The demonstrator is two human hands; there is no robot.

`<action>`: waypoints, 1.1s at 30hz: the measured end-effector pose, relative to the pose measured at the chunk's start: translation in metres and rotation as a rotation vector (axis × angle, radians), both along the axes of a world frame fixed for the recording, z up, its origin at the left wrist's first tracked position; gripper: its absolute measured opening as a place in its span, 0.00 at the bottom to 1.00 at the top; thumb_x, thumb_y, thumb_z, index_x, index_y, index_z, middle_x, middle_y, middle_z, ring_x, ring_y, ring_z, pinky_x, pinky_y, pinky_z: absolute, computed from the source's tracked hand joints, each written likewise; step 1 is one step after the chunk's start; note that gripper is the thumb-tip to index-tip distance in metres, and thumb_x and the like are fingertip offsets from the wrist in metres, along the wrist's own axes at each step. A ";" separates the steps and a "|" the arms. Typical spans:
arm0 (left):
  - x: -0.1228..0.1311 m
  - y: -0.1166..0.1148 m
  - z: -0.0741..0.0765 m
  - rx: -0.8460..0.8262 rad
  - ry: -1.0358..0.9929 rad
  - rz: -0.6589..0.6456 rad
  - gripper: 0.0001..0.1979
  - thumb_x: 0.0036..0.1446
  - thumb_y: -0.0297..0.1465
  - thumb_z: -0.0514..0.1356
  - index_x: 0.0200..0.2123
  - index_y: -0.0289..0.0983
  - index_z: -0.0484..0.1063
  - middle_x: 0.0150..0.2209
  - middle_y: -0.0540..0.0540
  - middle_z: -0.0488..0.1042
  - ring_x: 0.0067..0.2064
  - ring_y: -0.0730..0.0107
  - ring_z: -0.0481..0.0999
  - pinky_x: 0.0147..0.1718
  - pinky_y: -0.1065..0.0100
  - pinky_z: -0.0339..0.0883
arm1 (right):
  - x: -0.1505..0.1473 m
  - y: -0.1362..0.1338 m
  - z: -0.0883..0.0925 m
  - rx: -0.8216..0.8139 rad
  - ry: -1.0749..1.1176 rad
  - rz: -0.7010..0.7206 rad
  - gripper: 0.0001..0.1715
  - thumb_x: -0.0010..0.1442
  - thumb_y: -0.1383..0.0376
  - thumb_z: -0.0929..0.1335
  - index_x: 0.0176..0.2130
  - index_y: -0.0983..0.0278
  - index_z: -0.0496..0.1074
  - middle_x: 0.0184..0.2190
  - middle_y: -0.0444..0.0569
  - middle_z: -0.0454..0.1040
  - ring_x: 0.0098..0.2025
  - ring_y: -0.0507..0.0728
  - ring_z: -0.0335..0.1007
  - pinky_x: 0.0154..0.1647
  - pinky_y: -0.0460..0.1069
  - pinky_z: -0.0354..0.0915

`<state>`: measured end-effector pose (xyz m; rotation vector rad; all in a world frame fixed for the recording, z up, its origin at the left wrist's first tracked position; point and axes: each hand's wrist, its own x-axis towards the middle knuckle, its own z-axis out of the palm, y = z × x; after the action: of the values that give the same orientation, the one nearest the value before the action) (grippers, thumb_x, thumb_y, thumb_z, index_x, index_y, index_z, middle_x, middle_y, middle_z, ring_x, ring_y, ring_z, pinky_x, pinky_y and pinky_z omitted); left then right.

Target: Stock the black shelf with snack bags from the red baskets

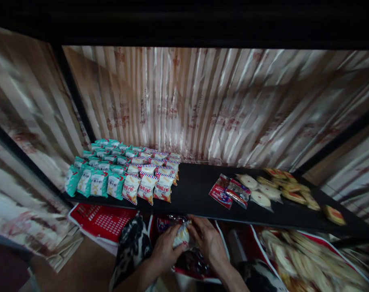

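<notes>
A small white snack bag with some yellow print is between my two hands, below the front edge of the black shelf. My left hand wraps round its left side. At its upper right edge, the fingers of my right hand are bent and closed on it. Under both hands is an open red bag with dark shiny packets inside. Above, on the shelf, white snack bags with orange print stand upright in rows, beside rows of teal snack bags.
Red and blue packets, round pale packs and yellow packs lie on the shelf's right half. A flat red bag lies lower left; an open bag of pale packs stands lower right. Black posts frame the shelf.
</notes>
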<state>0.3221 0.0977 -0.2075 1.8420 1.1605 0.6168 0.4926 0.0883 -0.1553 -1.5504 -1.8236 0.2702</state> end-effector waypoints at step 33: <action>-0.097 0.029 0.115 0.687 0.525 -0.364 0.23 0.55 0.26 0.56 0.55 0.41 0.61 0.43 0.44 0.74 0.41 0.60 0.73 0.41 0.60 0.67 | -0.084 -0.021 0.026 -0.048 -0.232 0.043 0.25 0.55 0.68 0.67 0.53 0.56 0.68 0.47 0.48 0.75 0.46 0.60 0.72 0.45 0.54 0.70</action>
<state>0.2255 0.1267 -0.0928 2.8484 0.9398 0.3412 0.4091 0.0675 -0.1293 -1.6340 -2.0437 0.1603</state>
